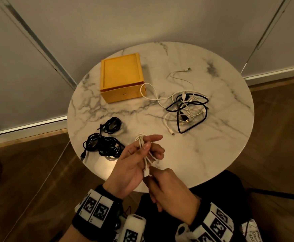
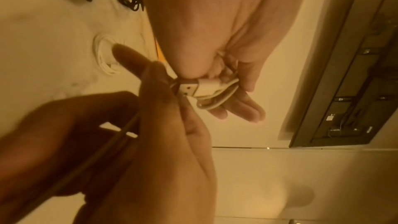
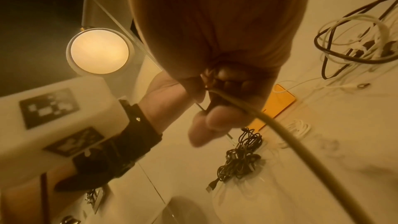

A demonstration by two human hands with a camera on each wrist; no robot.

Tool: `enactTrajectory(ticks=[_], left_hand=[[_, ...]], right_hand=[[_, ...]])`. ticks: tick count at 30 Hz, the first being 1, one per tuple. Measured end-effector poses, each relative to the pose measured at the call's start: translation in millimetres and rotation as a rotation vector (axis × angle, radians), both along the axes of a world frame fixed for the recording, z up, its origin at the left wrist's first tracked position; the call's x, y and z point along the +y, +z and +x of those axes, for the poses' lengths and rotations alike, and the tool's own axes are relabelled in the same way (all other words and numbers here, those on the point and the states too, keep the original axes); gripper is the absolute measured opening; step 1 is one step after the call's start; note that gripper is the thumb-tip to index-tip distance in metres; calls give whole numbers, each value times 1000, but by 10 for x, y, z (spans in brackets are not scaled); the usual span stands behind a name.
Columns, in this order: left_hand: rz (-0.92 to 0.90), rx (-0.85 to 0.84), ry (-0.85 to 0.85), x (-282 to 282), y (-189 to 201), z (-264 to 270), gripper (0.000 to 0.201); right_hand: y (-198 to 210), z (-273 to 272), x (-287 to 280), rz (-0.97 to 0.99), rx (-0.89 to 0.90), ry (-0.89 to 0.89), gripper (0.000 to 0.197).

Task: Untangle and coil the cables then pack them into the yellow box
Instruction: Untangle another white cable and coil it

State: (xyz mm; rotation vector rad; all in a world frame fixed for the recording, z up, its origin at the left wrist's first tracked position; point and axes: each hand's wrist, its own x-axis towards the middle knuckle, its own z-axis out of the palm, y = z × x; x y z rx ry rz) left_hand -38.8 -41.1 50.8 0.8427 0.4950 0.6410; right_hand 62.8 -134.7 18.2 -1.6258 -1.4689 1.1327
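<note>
Left hand (image 1: 134, 165) at lower centre, thumb pinning a small white cable (image 1: 145, 154) coil against the fingers. Right hand (image 1: 169, 187) just below, pinching that cable's plug end. Yellow box (image 1: 122, 78) upper left on table (image 1: 212, 154), lid on. Two black bundles (image 1: 106, 138) left; tangled pile (image 1: 186, 109) right.

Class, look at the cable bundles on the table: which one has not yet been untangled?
The mixed black-and-white tangle on the right, spread in loose crossing loops. The two black bundles on the left are wound tight.
</note>
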Motion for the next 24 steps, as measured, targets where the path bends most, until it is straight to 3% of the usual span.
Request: enactTrajectory(ticks=[5, 9, 15, 18, 22, 24], left_hand=[[-118, -66, 271, 47, 6, 80, 22], [-100, -21, 365, 53, -33, 97, 27], [347, 327, 189, 39, -115, -8, 22], [442, 446, 70, 36, -129, -68, 20], [669, 643, -75, 40, -193, -112, 22], [705, 634, -184, 18, -185, -104, 25]], right_hand=[[-31, -36, -53, -54, -34, 65, 20], [0, -39, -45, -51, -65, 107, 23], [82, 184, -6, 88, -326, 166, 22], [188, 351, 22, 119, -435, 133, 23], [350, 527, 53, 203, -476, 102, 20], [406, 587, 75, 243, -446, 90, 16]])
